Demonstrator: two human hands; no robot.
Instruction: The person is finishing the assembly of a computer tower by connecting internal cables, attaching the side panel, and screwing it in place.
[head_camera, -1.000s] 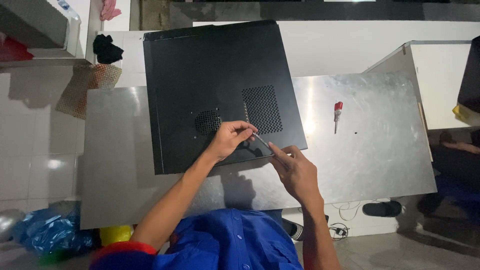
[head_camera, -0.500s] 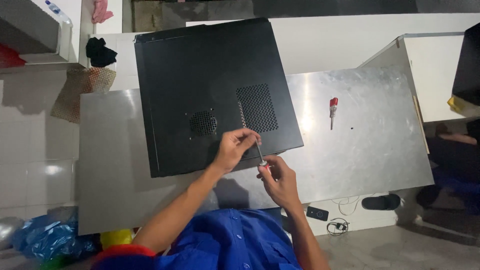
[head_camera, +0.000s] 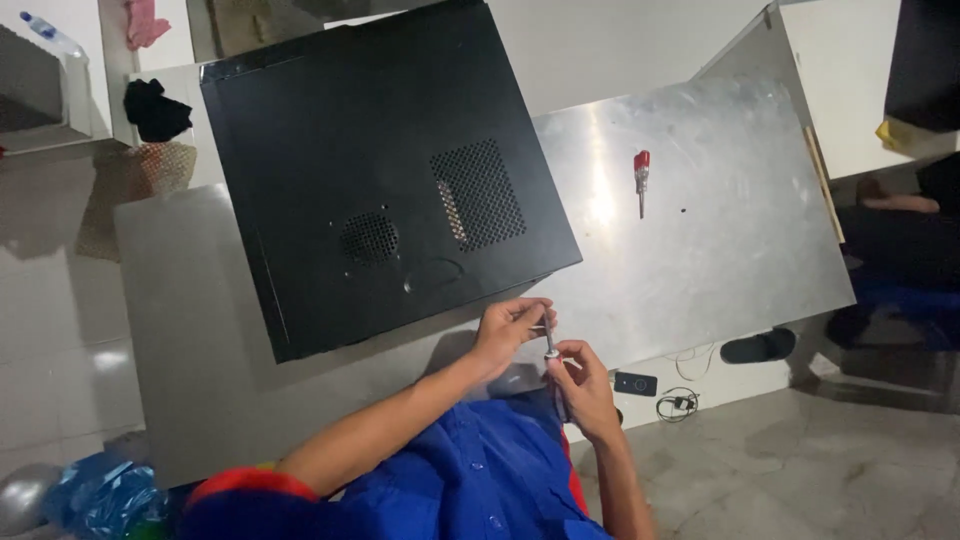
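Fingers of left hand (head_camera: 510, 328) pinch the shaft tip of a screwdriver (head_camera: 549, 345); right hand (head_camera: 580, 380) grips its handle. Tool held upright just off the black computer case (head_camera: 380, 170), over the metal table (head_camera: 700, 250) edge.

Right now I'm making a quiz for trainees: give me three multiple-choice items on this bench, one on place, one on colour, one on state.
1. Where is the spare screwdriver?
A. on the metal table, right of the computer case
B. on the case
C. on the floor

2. Its handle colour?
A. blue
B. red
C. yellow

3. What do the hands hold?
A. nothing
B. a cloth
C. a slim tool, between them

Key: 1 A, it lies on bare metal apart from the case. 2 B, the handle shows red. 3 C, left hand and right hand both pinch it.
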